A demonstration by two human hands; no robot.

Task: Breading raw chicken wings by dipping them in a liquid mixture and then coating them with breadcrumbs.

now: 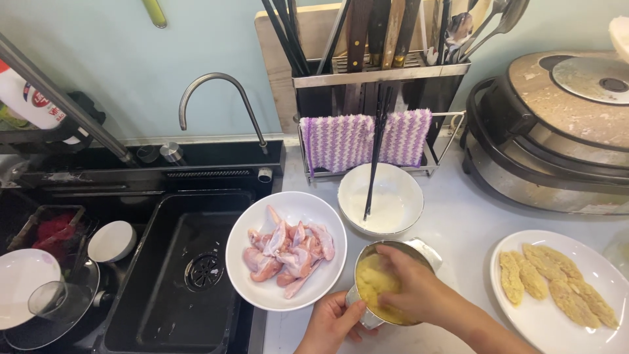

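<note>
Your left hand (331, 321) grips the metal cup (386, 282) to steady it, just right of the plate of raw wings (286, 249); your right hand's (409, 288) curled fingers (388, 298) press into its yellow crumbs (370, 282), their contents hidden.

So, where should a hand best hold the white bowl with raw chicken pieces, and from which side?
Grip the white bowl with raw chicken pieces at its bare near-right rim, coming from the counter side. The rim flares outward there and the meat lies in the middle; the left edge overhangs the black sink.
</note>
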